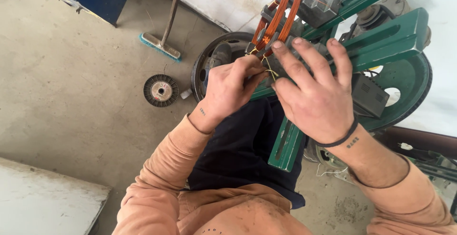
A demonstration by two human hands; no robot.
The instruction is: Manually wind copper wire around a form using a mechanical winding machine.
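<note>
Copper wire coils [275, 21], three by my count, sit side by side in the stepped grey winding former [312, 2] on the green winding machine [381, 40]; their long axis runs from lower left up to the right, away from the person. Left hand [229, 86] pinches a thin yellow tie string [270, 71] at the coils' near end, fingers closed narrowly on it. Right hand [316, 94] lies spread, fingers wide, on the former beside the coils, and may also catch the string, though its thumb hides that. One wire spool [161, 90] lies on the concrete floor [71, 73], near one push broom [162, 42] and one wheel rim [214, 59], partly behind the left hand.
</note>
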